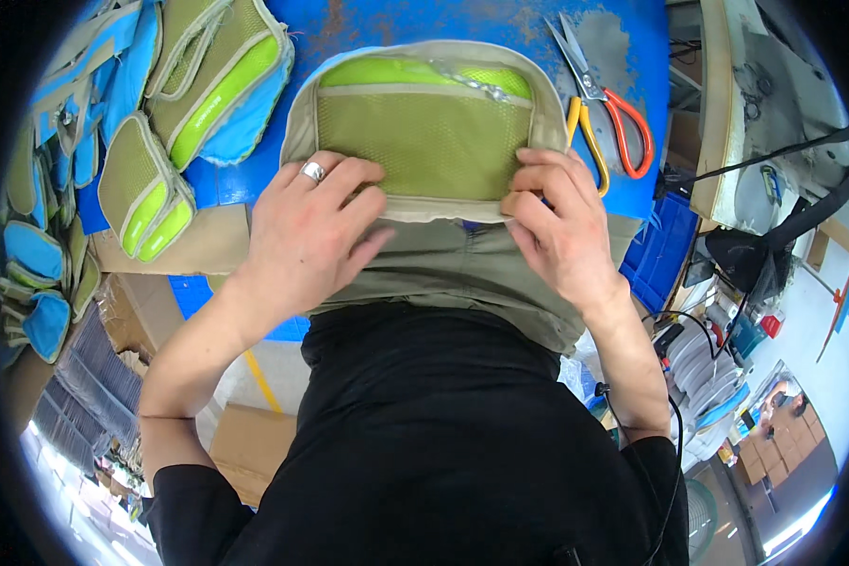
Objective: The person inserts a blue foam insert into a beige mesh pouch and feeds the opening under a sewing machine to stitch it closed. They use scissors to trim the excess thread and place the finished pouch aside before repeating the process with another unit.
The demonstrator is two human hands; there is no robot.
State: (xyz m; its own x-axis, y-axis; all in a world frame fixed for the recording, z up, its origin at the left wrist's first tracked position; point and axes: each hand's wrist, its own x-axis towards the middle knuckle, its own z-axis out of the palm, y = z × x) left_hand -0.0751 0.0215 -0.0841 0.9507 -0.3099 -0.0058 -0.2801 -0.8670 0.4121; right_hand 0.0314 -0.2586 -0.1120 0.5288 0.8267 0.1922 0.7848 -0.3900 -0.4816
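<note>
A khaki fabric pouch (424, 132) with an olive mesh pocket and a lime-green lining lies on the blue table (396, 24), its near edge hanging toward my body. My left hand (311, 222), with a ring on one finger, lies flat on the pouch's lower left corner. My right hand (557, 217) pinches the pouch's lower right edge between thumb and fingers. A silvery zipper runs along the top of the mesh pocket.
Scissors (599, 113) with orange and yellow handles lie just right of the pouch. Several finished blue, khaki and lime pouches (174, 104) are piled at the left. A blue crate (656, 255) and cluttered shelves stand to the right; cardboard boxes (255, 443) sit below.
</note>
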